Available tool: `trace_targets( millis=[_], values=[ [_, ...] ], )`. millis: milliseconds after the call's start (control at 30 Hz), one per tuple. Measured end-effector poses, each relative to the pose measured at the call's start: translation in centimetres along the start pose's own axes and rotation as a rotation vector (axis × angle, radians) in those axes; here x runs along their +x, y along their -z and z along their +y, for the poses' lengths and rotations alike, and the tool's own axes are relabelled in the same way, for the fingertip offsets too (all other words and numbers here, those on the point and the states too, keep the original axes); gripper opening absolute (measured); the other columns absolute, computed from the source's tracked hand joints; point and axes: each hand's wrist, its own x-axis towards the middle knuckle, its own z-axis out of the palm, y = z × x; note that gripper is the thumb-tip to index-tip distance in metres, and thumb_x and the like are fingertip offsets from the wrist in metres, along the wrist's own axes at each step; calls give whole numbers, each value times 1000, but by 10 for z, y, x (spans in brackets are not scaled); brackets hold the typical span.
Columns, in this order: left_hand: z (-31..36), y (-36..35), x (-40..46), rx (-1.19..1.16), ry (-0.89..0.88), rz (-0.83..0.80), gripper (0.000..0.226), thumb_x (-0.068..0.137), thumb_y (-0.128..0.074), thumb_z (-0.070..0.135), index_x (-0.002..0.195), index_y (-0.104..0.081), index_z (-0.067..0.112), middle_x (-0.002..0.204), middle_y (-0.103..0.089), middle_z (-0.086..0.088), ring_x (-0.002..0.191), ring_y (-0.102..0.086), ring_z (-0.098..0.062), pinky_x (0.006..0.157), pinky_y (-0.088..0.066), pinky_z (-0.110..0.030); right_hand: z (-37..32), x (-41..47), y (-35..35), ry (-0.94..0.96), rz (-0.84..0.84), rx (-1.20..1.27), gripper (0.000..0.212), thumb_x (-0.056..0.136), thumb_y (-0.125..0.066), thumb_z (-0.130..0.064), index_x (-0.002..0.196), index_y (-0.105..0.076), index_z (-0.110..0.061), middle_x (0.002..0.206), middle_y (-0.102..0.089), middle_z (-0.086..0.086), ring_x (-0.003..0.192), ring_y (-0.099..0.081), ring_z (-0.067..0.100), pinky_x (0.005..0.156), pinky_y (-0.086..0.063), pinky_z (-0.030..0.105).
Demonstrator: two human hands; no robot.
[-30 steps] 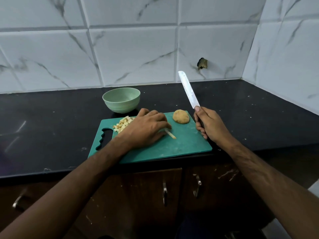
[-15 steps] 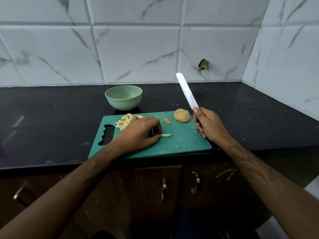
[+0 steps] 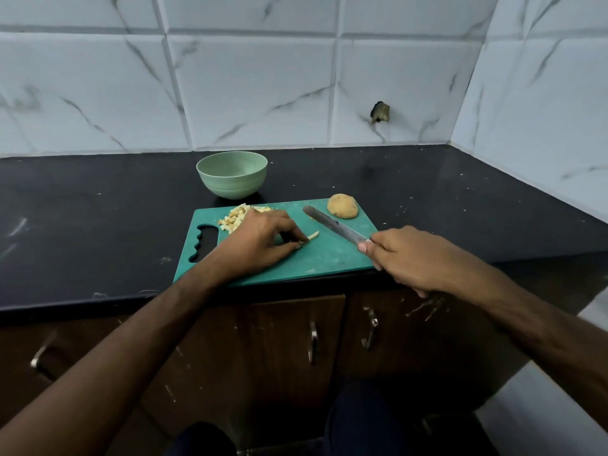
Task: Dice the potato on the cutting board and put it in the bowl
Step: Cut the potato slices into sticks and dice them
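Your black bench (image 3: 98, 225) runs the width of the view under a white marbled tile wall (image 3: 250, 93). On it, the green cutting board (image 3: 322, 258) lies flat at the front edge, its wavy handle cutout (image 3: 205, 241) at the left end. Just behind the board's far left part stands the pale green bowl (image 3: 232, 174), upright, apart from the board; you cannot see into its bottom from here.

On the board's far left corner sits a heap of diced potato pieces (image 3: 237, 217), partly hidden behind your left hand (image 3: 260, 243). That hand lies knuckles up on the board, its fingers (image 3: 289, 230) curled down and pinching one end of a thin potato stick (image 3: 312, 235), which lies on the board pointing to the right.

Right of the stick, the knife (image 3: 332, 225) slants across the board with its blade low over the surface, the tip toward the far middle; whether the edge touches the board cannot be told. Your right hand (image 3: 414, 258) grips its handle, fingers wrapped round it, over the board's near right corner.

At the far right corner of the board rests an uncut chunk of potato (image 3: 342, 206), rounded side up, just beyond the blade and not touching it.

Below the bench, dark wooden cabinet doors (image 3: 263, 350) carry metal handles (image 3: 312, 345).
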Motion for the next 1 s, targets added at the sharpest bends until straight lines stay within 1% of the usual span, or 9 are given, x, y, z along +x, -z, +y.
trace_targets(
  millis=[100,200,367,500,667,733,800,900,1000],
  values=[
    [-2,3,-3,48,-21,-26,17,92,-72,26,108,-78,25,98,-68,13,87,-64,-1,79,-54,-42,-3,-2,-5,0,44,-107,44,107,-26,-55,88,-54,-26,81,-61,-1,64,-65,12,66,-58,36],
    [0,2,-5,110,-11,-22,17,93,-71,29,110,-77,29,98,-67,14,90,-61,1,79,-48,-48,-3,0,-9,5,70,-175,42,107,-26,-55,84,-50,-29,82,-59,-4,73,-60,11,63,-49,32],
    [5,3,-7,145,4,-16,19,95,-67,34,111,-76,30,99,-66,13,96,-59,-6,82,-40,-44,-5,-7,-25,0,83,-239,40,108,-25,-53,87,-48,-29,81,-55,-6,69,-55,7,54,-38,27],
    [6,3,-7,155,14,-19,20,95,-66,34,112,-76,31,101,-66,13,98,-58,-7,79,-35,-39,-9,-8,-36,-7,101,-190,38,109,-25,-52,94,-51,-28,80,-54,-7,69,-55,8,60,-44,30],
    [7,4,-8,168,31,-11,17,95,-67,34,110,-75,33,98,-66,15,97,-57,-5,82,-37,-40,-10,-4,-31,-19,157,-252,38,109,-24,-50,90,-48,-27,77,-48,-8,65,-49,7,60,-39,32],
    [8,4,-9,169,36,7,13,94,-69,34,106,-75,35,95,-65,17,95,-57,-4,81,-36,-39,-8,-4,-28,-24,177,-232,40,109,-24,-50,86,-47,-27,78,-51,-7,66,-51,8,59,-41,32],
    [8,5,-9,173,41,21,11,93,-70,34,103,-74,35,93,-64,18,93,-57,-3,81,-37,-39,-8,-6,-26,-15,170,-195,41,109,-24,-52,83,-46,-29,80,-54,-6,69,-55,9,61,-45,32],
    [9,5,-8,180,50,27,10,93,-70,34,101,-75,34,91,-63,18,91,-56,-2,82,-38,-40,-11,-9,-29,1,126,-190,41,108,-25,-53,89,-50,-28,81,-56,-6,70,-57,10,67,-52,33],
    [9,5,-8,179,51,29,10,92,-71,33,101,-76,33,90,-64,17,90,-56,-4,82,-39,-40,-13,-9,-36,9,123,-200,39,108,-25,-53,90,-49,-29,80,-55,-7,70,-57,10,66,-50,33]
  ],
)
